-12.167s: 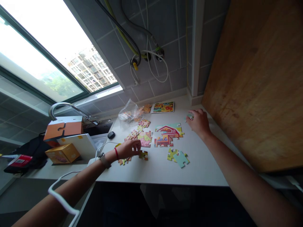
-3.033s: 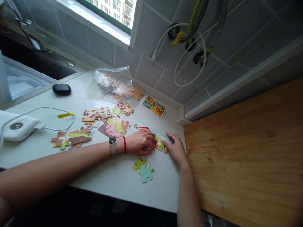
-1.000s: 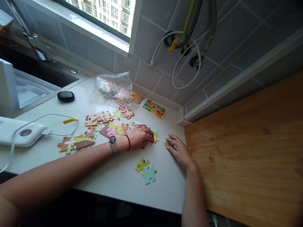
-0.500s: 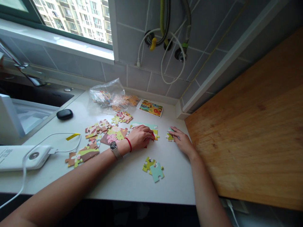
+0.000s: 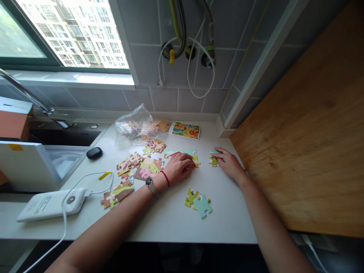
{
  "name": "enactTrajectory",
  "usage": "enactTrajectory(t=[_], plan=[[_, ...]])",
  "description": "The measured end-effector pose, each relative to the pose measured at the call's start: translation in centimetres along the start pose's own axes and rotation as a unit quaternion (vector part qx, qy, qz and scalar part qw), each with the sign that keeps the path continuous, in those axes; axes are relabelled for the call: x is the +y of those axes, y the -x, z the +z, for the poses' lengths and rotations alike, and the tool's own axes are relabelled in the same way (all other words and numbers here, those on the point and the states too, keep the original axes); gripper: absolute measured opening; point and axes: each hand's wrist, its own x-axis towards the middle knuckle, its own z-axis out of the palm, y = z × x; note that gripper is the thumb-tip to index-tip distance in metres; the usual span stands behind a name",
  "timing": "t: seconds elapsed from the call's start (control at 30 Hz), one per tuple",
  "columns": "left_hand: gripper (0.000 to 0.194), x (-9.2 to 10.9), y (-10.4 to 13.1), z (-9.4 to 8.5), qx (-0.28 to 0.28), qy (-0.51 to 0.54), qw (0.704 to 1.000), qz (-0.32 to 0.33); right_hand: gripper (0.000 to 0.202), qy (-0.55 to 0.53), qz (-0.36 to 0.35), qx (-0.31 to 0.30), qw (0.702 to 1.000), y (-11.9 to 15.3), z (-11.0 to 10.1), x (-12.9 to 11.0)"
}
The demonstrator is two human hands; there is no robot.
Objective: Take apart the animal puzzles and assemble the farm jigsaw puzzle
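While the left hand point(image 5: 179, 167) rests over the partly built puzzle section point(image 5: 194, 152), a clear gap now parts that section from the small puzzle part point(image 5: 214, 161) under the right hand point(image 5: 229, 163), though the two have been side by side only moments ago. To my eye that leaves the work in two separate parts for now, with the right-hand edge of the section exposed. The left fingers curl down on the section, hiding much of it, its pale green upper strip and yellow-green edge showing around them; I can't tell whether they grip or merely press. The right hand comes at its small part from the right, fingers loosely extended, their tips over its upper and right side, the green lower left uncovered. Whether the thumb pinches it I can't tell, nor whether it is one piece or two. It appears to lie on the white counter point(image 5: 227, 220), near the section but not touching it. Closer to the person, untouched by either hand, the overlapping loose pieces point(image 5: 203, 207) lie just as they have been, one pale green over yellow-green.
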Motion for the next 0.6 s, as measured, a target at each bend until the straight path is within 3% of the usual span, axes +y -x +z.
enactTrajectory(t=[0.17, 0.33, 0.6], plan=[[0.069, 0.13, 0.44, 0.89, -0.057, -0.097, 0.993, -0.038, 0.034, 0.000, 0.000, 0.024, 1.000, -0.16, 0.07, 0.11], [0.075, 0.05, 0.40, 0.94, -0.102, -0.124, 0.987, -0.027, 0.033, -0.003, 0.001, 0.053, 0.999, -0.43, 0.45, 0.22], [0.076, -0.20, 0.42, 1.17, -0.101, -0.139, 0.985, -0.017, 0.025, -0.003, 0.006, 0.076, 0.997, -0.81, 0.55, 0.28]])
